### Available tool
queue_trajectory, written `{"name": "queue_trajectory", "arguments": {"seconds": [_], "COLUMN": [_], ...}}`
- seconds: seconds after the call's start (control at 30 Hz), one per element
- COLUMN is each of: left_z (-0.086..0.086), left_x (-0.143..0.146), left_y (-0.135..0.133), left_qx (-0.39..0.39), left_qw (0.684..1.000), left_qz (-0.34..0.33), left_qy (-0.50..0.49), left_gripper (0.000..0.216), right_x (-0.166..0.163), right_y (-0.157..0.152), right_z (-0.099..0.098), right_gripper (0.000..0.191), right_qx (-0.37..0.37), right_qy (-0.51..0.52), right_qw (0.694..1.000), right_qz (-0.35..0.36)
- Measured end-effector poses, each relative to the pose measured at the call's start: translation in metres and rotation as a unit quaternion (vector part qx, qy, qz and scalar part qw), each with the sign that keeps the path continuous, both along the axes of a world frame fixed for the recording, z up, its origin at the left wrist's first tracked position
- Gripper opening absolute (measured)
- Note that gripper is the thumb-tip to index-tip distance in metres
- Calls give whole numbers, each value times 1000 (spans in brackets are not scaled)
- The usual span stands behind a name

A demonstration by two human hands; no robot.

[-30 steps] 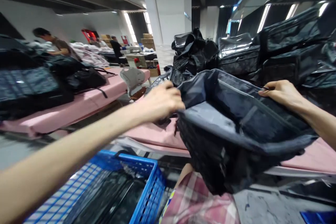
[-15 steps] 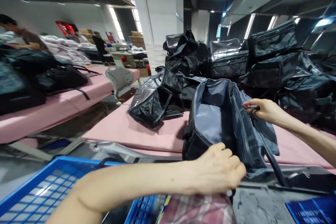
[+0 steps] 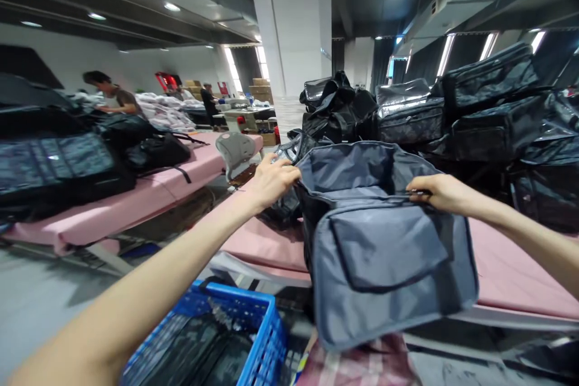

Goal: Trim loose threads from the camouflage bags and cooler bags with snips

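A dark grey fabric bag (image 3: 384, 253) stands open on the edge of a pink-topped table (image 3: 506, 277), its flap with a pocket hanging down toward me. My left hand (image 3: 271, 181) grips the bag's left top corner. My right hand (image 3: 441, 193) pinches the bag's upper edge on the right, at the zipper line. The grey lining inside the bag shows between my hands.
A blue plastic crate (image 3: 226, 338) with dark contents sits low at front left. Black bags in clear wrap (image 3: 474, 108) are piled behind the grey bag. Another pink table (image 3: 136, 193) at left carries black bags. A person (image 3: 111, 93) works far left.
My left hand went from the bag's left edge down to its near bottom, then back up to the left top corner. The bag turned, and its pocketed flap now hangs facing me.
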State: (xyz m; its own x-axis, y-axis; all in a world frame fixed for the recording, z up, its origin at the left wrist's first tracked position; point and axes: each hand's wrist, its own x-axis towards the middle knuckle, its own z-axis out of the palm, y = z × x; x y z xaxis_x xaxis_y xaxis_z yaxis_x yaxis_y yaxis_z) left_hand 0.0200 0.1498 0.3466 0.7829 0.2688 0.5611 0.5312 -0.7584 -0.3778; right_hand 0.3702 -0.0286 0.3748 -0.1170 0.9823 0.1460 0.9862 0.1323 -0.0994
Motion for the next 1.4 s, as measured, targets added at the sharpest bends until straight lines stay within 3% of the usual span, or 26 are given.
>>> {"name": "queue_trajectory", "arguments": {"seconds": [0.13, 0.27, 0.37, 0.47, 0.63, 0.7, 0.8, 1.0, 1.13, 1.27, 1.33, 1.4], "left_z": [-5, -7, -12, -15, 2, 6, -4, -38, -34, -17, -6, 3], "left_x": [8, 23, 35, 46, 57, 62, 72, 89, 87, 90, 97, 106], "left_y": [30, 8, -18, -33, -31, -29, -28, -40, -54, -62, -60, -54], "left_qx": [-79, -153, -209, -299, -387, -413, -475, -545, -532, -387, -284, -192], "left_qw": [995, 985, 976, 954, 910, 898, 875, 826, 829, 919, 959, 978], "left_qz": [54, 40, -16, -38, -84, -79, -64, -144, -161, -45, -4, 5], "left_qy": [-5, -67, -52, -9, -126, -132, -67, 32, 61, 58, -3, -87], "left_gripper": [22, 36, 29, 22, 17, 18, 21, 26, 27, 24, 25, 28], "right_x": [-58, -67, -61, -59, -52, -46, -42, -44, -46, -46, -46, -46], "right_y": [2, 22, 36, 42, 33, 30, 31, 25, 14, 23, 33, 42], "right_z": [-15, -30, -36, -31, -4, -2, -20, -67, -70, -49, -27, -3], "right_gripper": [28, 34, 34, 36, 39, 39, 34, 32, 33, 29, 25, 25], "right_qx": [-50, -82, -90, -87, -60, -62, -91, -158, -128, -43, 40, 145], "right_qy": [12, 113, 162, 163, 191, 201, 174, 154, 171, 116, 57, -4], "right_qw": [998, 989, 982, 982, 980, 978, 980, 975, 977, 992, 997, 987], "right_qz": [31, 39, 37, 35, 9, 3, 2, 32, 7, -12, -40, -68]}}
